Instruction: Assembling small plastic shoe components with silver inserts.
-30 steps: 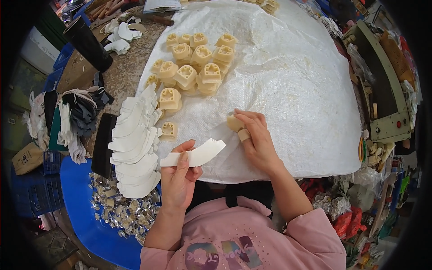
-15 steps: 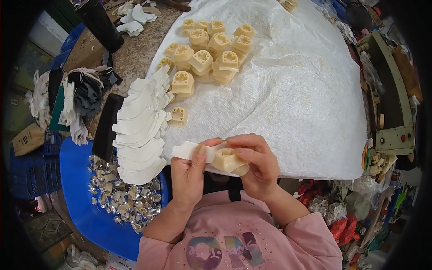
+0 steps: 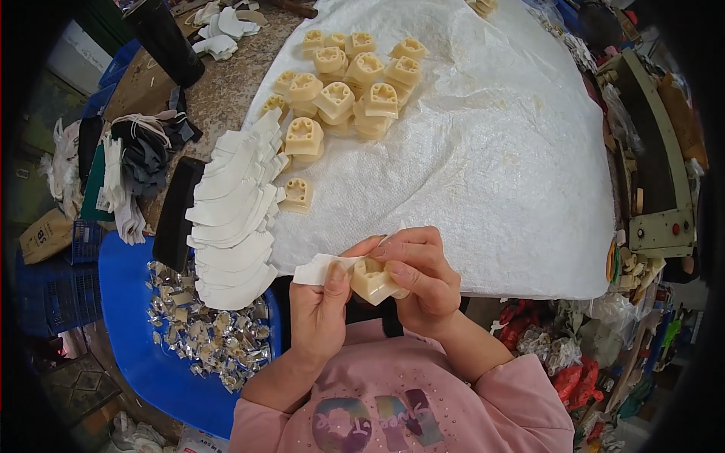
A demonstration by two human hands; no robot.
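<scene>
Close to my body, my left hand (image 3: 326,306) pinches a white curved cover strip (image 3: 311,272) between thumb and fingers, its free end sticking out to the left. My right hand (image 3: 429,283) grips a cream plastic shoe heel (image 3: 371,281), hollow side up. The strip's other end runs behind the heel, where the fingertips of both hands meet; how far it wraps round is hidden. Left of my hands lies a fanned stack of white cover strips (image 3: 234,219). Beyond them, several more cream shoe heels (image 3: 304,137) stand in a loose cluster.
A white woven sheet (image 3: 483,174) covers the table. At the lower left is a blue tub (image 3: 128,317) of shiny scraps (image 3: 208,332). A black slab-like object (image 3: 177,215) lies beside the strips, with a black cylinder (image 3: 164,41) farther back. A green metal machine (image 3: 657,151) stands at the right.
The heel has shifted slightly left and turned, its hollow now facing me more. My right fingers have moved up behind it over the strip. My left hand keeps its pinch.
</scene>
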